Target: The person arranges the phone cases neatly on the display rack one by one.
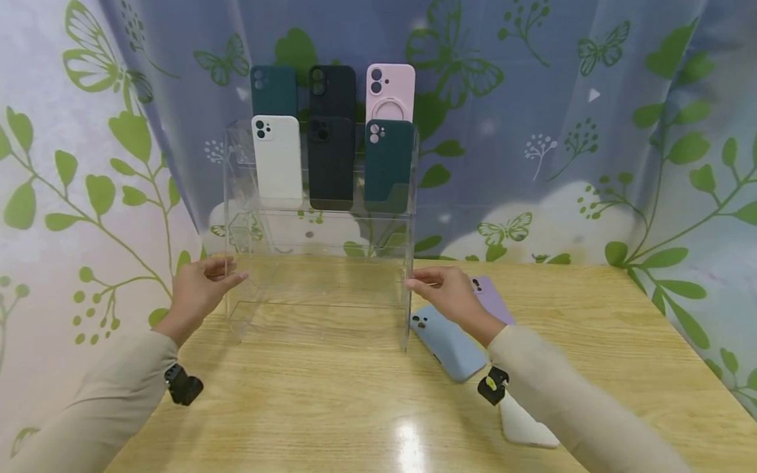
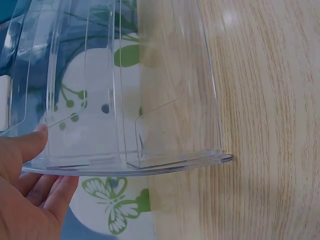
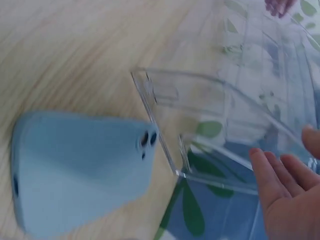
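A clear acrylic display stand (image 1: 319, 305) with stepped tiers stands on the wooden table. My left hand (image 1: 204, 289) holds its left side panel, thumb on one face and fingers on the other. On the opposite side panel my right hand (image 1: 449, 295) has its thumb and fingers about the edge. The upper tiers bear a white phone case (image 1: 278, 161), a black phone case (image 1: 331, 164) and a dark green phone case (image 1: 388, 161). Behind them rise another dark green case (image 1: 275, 89), another black case (image 1: 333, 89) and a pink case (image 1: 390, 89) with a ring. The lower tiers bear no cases.
Beside the stand's right foot lies a light blue phone case (image 3: 85, 170). A lilac case (image 1: 493, 299) is partly behind my right hand, and a white case (image 1: 526, 424) partly under my right forearm. A leaf-and-butterfly patterned curtain (image 1: 532, 131) borders the table.
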{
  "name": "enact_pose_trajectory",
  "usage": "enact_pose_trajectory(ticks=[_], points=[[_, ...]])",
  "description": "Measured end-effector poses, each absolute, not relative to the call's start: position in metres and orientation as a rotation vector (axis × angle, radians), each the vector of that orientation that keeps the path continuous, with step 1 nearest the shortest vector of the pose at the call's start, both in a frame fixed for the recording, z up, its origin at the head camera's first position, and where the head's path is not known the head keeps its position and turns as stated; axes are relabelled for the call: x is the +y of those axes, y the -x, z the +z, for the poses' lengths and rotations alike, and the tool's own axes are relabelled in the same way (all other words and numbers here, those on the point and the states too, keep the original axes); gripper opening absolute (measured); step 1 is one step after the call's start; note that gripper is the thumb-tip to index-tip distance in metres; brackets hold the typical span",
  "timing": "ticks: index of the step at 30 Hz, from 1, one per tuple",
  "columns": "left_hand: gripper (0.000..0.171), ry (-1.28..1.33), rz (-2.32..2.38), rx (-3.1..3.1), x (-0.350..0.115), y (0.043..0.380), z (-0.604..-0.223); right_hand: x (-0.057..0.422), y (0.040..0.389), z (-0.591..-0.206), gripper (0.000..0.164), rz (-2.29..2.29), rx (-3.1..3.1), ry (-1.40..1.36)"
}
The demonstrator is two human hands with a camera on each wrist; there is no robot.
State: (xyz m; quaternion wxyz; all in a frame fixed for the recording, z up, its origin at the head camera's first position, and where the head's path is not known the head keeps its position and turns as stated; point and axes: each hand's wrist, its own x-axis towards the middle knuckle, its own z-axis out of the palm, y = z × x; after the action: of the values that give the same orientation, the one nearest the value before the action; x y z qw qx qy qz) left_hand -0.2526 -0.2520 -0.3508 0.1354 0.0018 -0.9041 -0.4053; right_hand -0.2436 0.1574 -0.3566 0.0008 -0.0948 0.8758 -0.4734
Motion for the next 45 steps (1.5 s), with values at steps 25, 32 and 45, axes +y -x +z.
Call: enact_pose_trajectory(ticks=[25,32,45], points=[[0.053,-0.001,-1.186,-2.643,-0.252,0.249,-0.347,0.295,0.167,-0.418,0.082,-1.107,2.720,-0.003],[0.053,-0.019,-1.200,-2.649,-0.250,0.250,-0.348,0.294,0.169,-0.433,0.088,-1.075,2.759,0.018],[0.054,-0.028,-1.209,-2.653,-0.251,0.251,-0.349,0.290,0.170,-0.440,0.098,-0.944,2.888,-0.027]])
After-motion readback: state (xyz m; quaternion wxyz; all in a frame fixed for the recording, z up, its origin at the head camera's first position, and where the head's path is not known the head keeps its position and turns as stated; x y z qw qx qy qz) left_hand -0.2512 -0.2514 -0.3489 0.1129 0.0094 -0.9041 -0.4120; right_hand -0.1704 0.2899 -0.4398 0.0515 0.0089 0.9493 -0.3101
